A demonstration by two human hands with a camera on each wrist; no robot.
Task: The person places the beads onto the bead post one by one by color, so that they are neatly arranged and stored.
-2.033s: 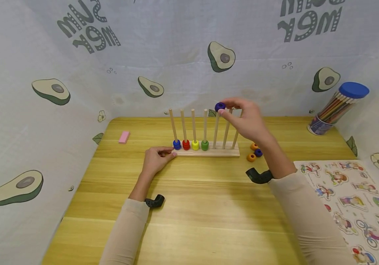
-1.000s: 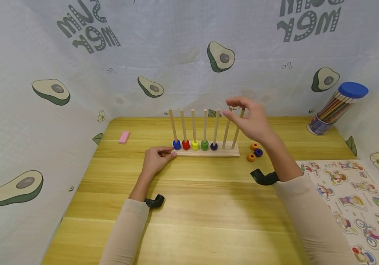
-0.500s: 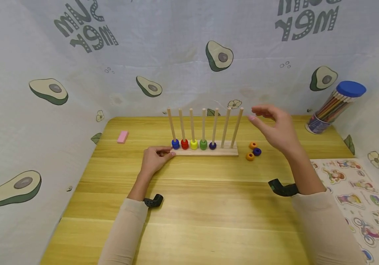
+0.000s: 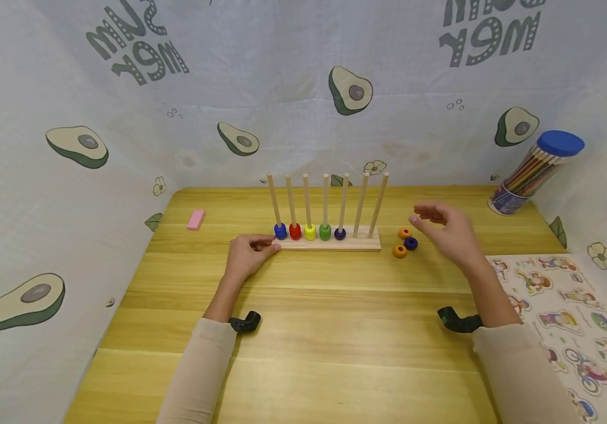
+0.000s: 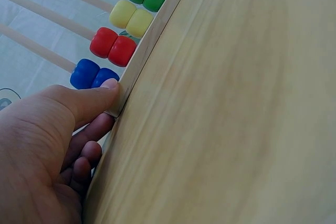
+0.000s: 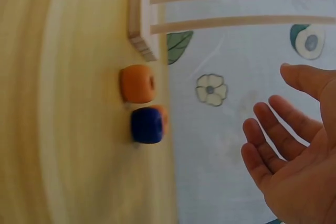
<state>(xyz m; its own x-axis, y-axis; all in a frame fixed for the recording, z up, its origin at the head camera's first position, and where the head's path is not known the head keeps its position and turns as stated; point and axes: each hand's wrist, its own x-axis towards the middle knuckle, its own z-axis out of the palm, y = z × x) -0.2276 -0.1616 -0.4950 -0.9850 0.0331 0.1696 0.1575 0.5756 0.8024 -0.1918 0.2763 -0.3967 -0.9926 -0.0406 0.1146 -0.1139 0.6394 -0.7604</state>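
Observation:
A wooden bead stand with several upright pegs is on the table. Its first pegs carry pairs of blue, red, yellow and green beads; one dark blue bead is on the peg after them. My left hand pinches the stand's left end, thumb on the base's corner. Holding nothing, my right hand hovers with parted fingers just right of the loose beads: two orange beads and a dark blue bead.
A pink eraser lies at the back left. A blue-lidded tub of pencils stands at the back right, and a sheet of cartoon stickers covers the right side. A patterned cloth hangs behind the table.
My right hand let go of a dark blue bead, which dropped down the fifth peg to the base. The hand then moved right and down towards the loose beads. My left hand stayed put.

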